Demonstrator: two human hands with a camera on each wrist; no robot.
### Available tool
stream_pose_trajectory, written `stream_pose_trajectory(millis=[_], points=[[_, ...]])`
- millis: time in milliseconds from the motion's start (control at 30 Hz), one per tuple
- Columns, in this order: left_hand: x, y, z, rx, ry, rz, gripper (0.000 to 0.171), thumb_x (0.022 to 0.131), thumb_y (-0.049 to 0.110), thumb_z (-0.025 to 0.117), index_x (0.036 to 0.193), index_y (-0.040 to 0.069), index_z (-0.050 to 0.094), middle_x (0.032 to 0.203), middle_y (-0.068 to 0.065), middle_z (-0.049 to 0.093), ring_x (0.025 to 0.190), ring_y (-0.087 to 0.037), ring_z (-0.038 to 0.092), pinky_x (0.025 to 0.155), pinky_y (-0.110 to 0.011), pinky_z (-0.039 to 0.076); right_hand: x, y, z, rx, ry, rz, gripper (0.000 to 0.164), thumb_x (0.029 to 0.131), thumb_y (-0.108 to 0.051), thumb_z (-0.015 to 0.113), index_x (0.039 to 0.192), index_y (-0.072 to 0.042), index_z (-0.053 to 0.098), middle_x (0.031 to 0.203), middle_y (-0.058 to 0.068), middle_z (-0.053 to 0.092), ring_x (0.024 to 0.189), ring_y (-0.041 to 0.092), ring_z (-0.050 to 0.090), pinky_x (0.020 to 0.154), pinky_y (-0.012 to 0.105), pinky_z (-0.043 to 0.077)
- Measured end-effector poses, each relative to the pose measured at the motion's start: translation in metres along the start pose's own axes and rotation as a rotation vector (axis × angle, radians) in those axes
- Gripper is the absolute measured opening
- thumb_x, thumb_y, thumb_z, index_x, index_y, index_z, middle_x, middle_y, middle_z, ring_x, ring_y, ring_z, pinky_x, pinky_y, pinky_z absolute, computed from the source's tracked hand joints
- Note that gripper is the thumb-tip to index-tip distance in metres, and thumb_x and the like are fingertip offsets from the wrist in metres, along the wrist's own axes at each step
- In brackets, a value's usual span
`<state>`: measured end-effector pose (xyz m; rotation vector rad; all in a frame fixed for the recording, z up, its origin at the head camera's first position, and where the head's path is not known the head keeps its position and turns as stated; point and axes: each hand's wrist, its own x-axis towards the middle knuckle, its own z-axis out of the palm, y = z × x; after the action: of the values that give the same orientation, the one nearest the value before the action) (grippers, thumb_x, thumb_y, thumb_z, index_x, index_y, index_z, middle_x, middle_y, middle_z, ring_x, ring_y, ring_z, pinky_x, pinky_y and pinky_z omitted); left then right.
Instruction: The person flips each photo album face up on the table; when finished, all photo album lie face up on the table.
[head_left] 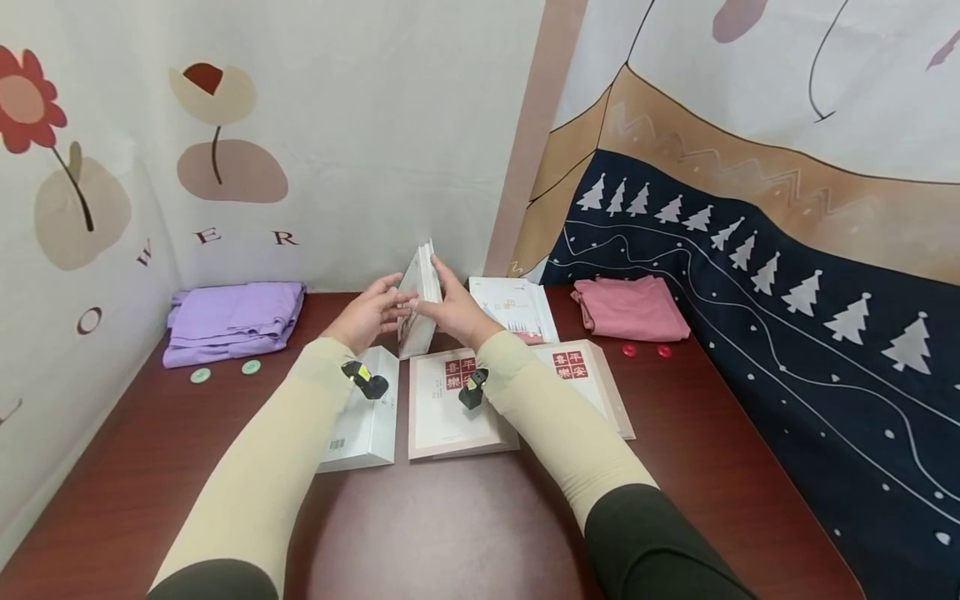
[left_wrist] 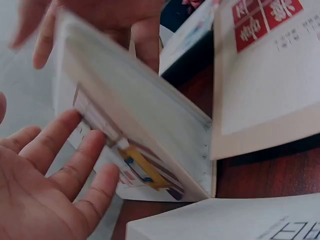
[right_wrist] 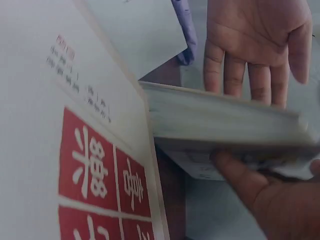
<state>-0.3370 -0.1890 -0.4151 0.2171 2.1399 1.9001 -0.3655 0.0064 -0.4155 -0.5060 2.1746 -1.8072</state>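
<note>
A thick pale booklet (head_left: pixel 418 302) stands on edge between my hands, spread slightly apart in the left wrist view. A small building drawing shows on its cover (left_wrist: pixel 142 165). My right hand (head_left: pixel 459 310) grips its outer side, thumb on one cover in the right wrist view. My left hand (head_left: pixel 363 317) has straight, spread fingers (left_wrist: pixel 90 145) at the opposite cover. Two peach-bordered booklets with red character squares, one at centre (head_left: pixel 435 417) and one to its right (head_left: pixel 600 375), lie nearby. A white booklet with a barcode (head_left: pixel 371 425) is below my left wrist.
Folded purple cloth (head_left: pixel 236 321) lies back left with two green buttons (head_left: pixel 251 367) before it. Folded pink cloth (head_left: pixel 632 308) and two red buttons (head_left: pixel 629 350) are back right. Another white booklet (head_left: pixel 513 304) lies behind. Printed cloth (head_left: pixel 390 125) hangs along the table's back.
</note>
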Motion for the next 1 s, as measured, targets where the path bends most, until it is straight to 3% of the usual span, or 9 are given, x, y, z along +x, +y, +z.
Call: stream_pose_trajectory(millis=[133,233,400,533,733,867,1000], points=[[0.003,-0.003,0.001,0.059,-0.015,-0.078,0.066,0.115,0.03,0.037,0.171,0.016,0.005,0.168,-0.019,0.037,0.157,-0.039,0.031,0.128,-0.059,0.022,0.0,0.002,-0.003,-0.281,0.079,0.029,0.074,0.098,-0.009,0.067,0.165,-0.015,0.037,0.164,0.013,0.046,0.145,0.029,0.051,0.119,0.041,0.043],[0.004,-0.006,-0.003,0.088,0.033,-0.121,0.069,0.114,0.03,0.043,0.171,0.016,0.008,0.169,-0.021,0.034,0.157,-0.039,0.032,0.128,-0.058,0.024,0.0,0.003,-0.005,-0.346,0.11,0.042,0.069,0.096,-0.003,0.063,0.161,-0.008,0.043,0.16,0.015,0.05,0.148,0.029,0.048,0.123,0.039,0.038],[0.002,-0.011,-0.013,0.134,0.12,-0.154,0.067,0.113,0.025,0.045,0.171,0.013,0.012,0.172,-0.022,0.025,0.156,-0.043,0.032,0.127,-0.057,0.026,0.0,0.004,-0.006,-0.404,0.199,0.066,0.076,0.09,0.006,0.059,0.162,-0.008,0.04,0.168,0.019,0.033,0.154,0.031,0.036,0.125,0.037,0.034],[0.0,-0.014,-0.017,0.153,0.122,-0.19,0.068,0.114,0.021,0.044,0.171,0.012,0.009,0.173,-0.025,0.021,0.155,-0.045,0.033,0.127,-0.057,0.028,-0.001,0.006,-0.002,-0.397,0.291,0.089,0.08,0.087,0.008,0.059,0.162,-0.013,0.041,0.166,0.018,0.03,0.145,0.032,0.043,0.117,0.037,0.043],[0.001,-0.016,-0.018,0.125,0.113,-0.209,0.068,0.113,0.018,0.045,0.171,0.012,0.01,0.169,-0.027,0.028,0.152,-0.044,0.037,0.124,-0.053,0.034,-0.003,0.008,0.008,-0.337,0.349,0.108,0.079,0.089,0.008,0.055,0.163,-0.013,0.038,0.166,0.019,0.033,0.141,0.031,0.047,0.119,0.039,0.042],[0.001,-0.018,-0.019,0.123,0.102,-0.219,0.068,0.112,0.017,0.045,0.171,0.011,0.01,0.163,-0.027,0.036,0.145,-0.042,0.044,0.118,-0.047,0.04,-0.005,0.008,0.011,-0.322,0.344,0.104,0.084,0.088,0.01,0.054,0.165,-0.014,0.033,0.168,0.018,0.03,0.144,0.031,0.044,0.122,0.039,0.038],[-0.001,-0.018,-0.021,0.164,0.085,-0.216,0.067,0.112,0.018,0.045,0.17,0.009,0.012,0.156,-0.027,0.045,0.136,-0.039,0.052,0.111,-0.043,0.045,-0.003,0.009,0.009,-0.347,0.331,0.098,0.084,0.088,0.009,0.056,0.165,-0.014,0.034,0.166,0.019,0.037,0.143,0.031,0.047,0.121,0.041,0.04]])
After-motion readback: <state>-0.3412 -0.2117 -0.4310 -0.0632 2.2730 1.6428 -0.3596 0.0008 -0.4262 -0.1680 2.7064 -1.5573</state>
